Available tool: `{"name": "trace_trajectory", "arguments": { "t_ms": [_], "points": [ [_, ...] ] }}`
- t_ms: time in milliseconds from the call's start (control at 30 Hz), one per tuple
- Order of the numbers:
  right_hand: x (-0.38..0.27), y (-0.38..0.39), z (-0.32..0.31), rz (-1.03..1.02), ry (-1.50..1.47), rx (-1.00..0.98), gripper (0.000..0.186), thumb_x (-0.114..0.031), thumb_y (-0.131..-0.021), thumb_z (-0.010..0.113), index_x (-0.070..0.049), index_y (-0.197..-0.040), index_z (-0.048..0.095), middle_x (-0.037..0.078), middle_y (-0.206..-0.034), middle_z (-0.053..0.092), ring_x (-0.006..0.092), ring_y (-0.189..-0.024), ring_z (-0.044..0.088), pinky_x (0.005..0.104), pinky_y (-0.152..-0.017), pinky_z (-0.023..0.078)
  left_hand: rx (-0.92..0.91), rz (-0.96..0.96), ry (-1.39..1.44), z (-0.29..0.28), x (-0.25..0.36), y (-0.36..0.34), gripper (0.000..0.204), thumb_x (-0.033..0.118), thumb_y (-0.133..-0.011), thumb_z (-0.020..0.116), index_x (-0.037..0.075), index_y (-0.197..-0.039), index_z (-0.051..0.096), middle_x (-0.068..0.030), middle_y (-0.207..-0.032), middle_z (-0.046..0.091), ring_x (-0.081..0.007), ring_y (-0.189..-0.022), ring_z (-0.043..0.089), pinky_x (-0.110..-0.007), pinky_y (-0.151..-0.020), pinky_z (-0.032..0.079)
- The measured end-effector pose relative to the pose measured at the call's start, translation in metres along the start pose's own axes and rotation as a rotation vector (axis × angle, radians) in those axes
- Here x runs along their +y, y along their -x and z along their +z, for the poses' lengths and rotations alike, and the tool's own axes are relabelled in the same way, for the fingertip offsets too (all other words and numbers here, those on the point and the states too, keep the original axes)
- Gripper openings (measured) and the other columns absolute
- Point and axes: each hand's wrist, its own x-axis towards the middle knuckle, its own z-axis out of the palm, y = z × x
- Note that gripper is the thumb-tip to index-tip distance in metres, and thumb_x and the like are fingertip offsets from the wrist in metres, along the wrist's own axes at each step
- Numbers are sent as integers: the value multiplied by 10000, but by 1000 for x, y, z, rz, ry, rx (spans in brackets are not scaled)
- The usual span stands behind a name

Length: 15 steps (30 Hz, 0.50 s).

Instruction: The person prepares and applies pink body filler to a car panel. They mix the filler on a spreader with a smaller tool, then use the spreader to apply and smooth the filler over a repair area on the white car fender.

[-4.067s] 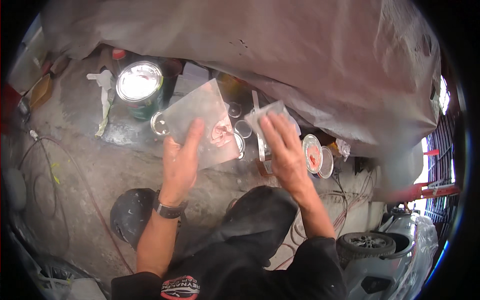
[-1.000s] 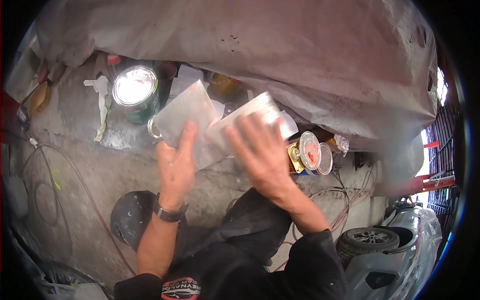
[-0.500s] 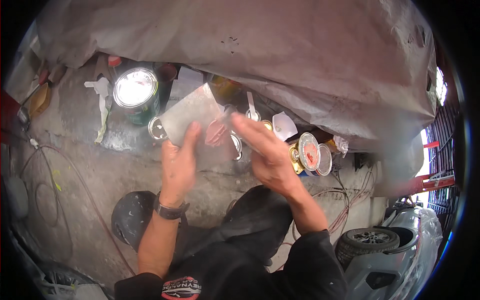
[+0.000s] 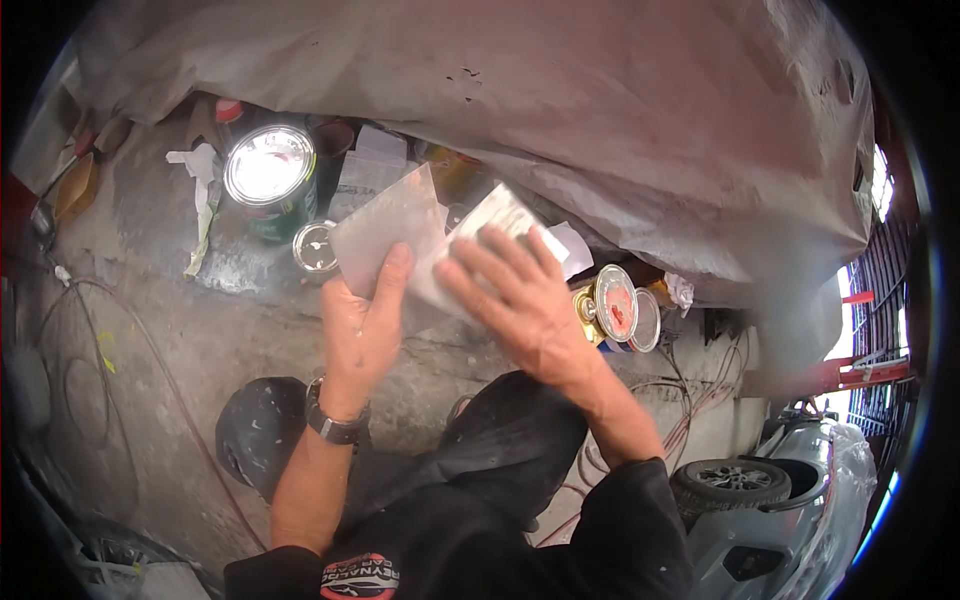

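Observation:
My left hand (image 4: 362, 318) is closed on a translucent square plate (image 4: 385, 220), thumb over its front. My right hand (image 4: 515, 300) grips a second flat pale spreader (image 4: 505, 210), its fingers across the face, pressed against the plate's right side, covering the area where pink paste showed earlier. Behind them stand a large can with a silver lid (image 4: 268, 175) and a small open tin (image 4: 315, 248). At the right are a round lid with pink paste (image 4: 615, 300), a clear lid (image 4: 648, 315) and a gold tin (image 4: 587, 312).
A draped grey sheet (image 4: 620, 90) hangs behind the ledge (image 4: 160, 240). Torn masking paper (image 4: 200, 210) lies left. Hoses (image 4: 165, 370) cross the concrete floor. My knee (image 4: 255, 430) is below my hands. A wheel (image 4: 730, 485) and plastic-wrapped grey bodywork (image 4: 770, 550) are at lower right.
Half a second ago my right hand was turned edge-on at the plate's right and the pink paste showed; now its fingers spread across the pale spreader, hiding the paste.

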Motion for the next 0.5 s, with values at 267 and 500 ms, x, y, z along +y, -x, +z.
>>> {"name": "trace_trajectory", "arguments": {
  "t_ms": [267, 500],
  "points": [
    [-11, 28, 4, -47, -58, -199, 658, -68, -758, 614, -180, -1405, 567, 65, -1399, 559, 322, -1329, 480, 548, -1073, 367, 155, -121, 314, -9, 0, -12, 291, 211, -1013, 624, -17, -1192, 647, -66, -1074, 695, -127, -930, 648, -286, -829, 516],
    [-8, -2, -8, 93, -733, 436, 822, 238, -655, 506, -70, -1415, 552, 176, -1372, 573, 338, -1289, 550, 412, -1062, 457, 159, -203, 617, -5, -1, -12, 332, 206, -1012, 617, 15, -1284, 595, -81, -1219, 656, -192, -1093, 648, -358, -935, 545]
  ]
}}
